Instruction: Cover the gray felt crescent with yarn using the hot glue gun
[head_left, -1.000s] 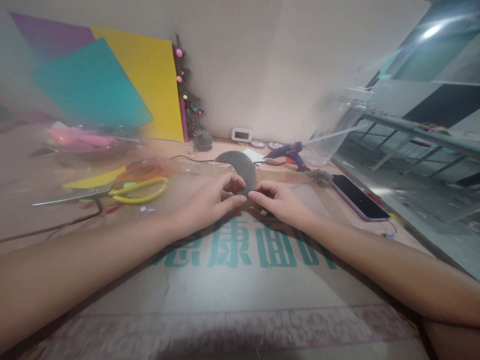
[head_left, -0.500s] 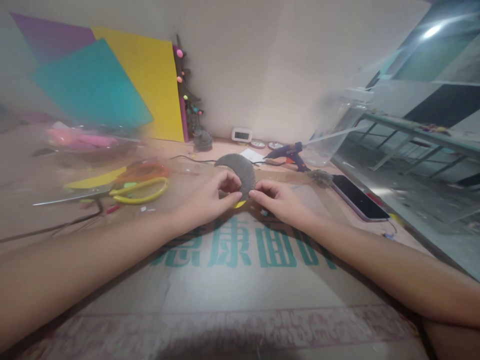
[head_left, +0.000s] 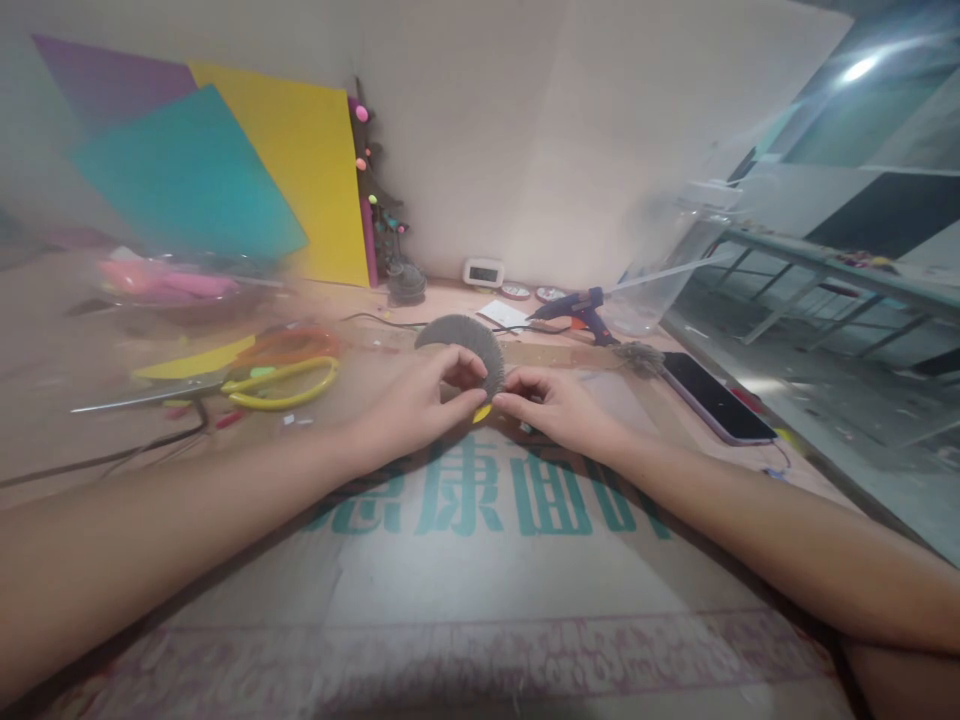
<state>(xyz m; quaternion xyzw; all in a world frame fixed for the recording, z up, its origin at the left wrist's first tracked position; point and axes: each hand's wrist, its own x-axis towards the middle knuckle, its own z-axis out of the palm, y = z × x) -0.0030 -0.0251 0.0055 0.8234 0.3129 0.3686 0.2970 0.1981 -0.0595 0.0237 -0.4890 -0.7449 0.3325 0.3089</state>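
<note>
A grey crescent-shaped piece with a finely ridged, wound-looking surface (head_left: 469, 335) is held up between my two hands at the middle of the view. My left hand (head_left: 446, 390) pinches its lower end, thumb below and fingers curled over. From the right, my right hand (head_left: 544, 400) pinches the edge of the same end with thumb and forefinger. A small yellow tip (head_left: 482, 412) shows under the fingertips at the bottom of the crescent. The fingers hide part of its lower end.
Yellow-handled scissors (head_left: 289, 385) and orange-handled ones (head_left: 285, 345) lie at left. A hot glue gun (head_left: 574, 312), a small digital clock (head_left: 484, 272) and a phone (head_left: 716, 400) are behind and right. Coloured sheets (head_left: 300, 170) lean on the wall. A printed sack (head_left: 480, 580) covers the front.
The grey crescent has turned a little, its upper end swinging left and down. My hands stay close together, gripping its lower end; the yellow tip sits slightly farther right.
</note>
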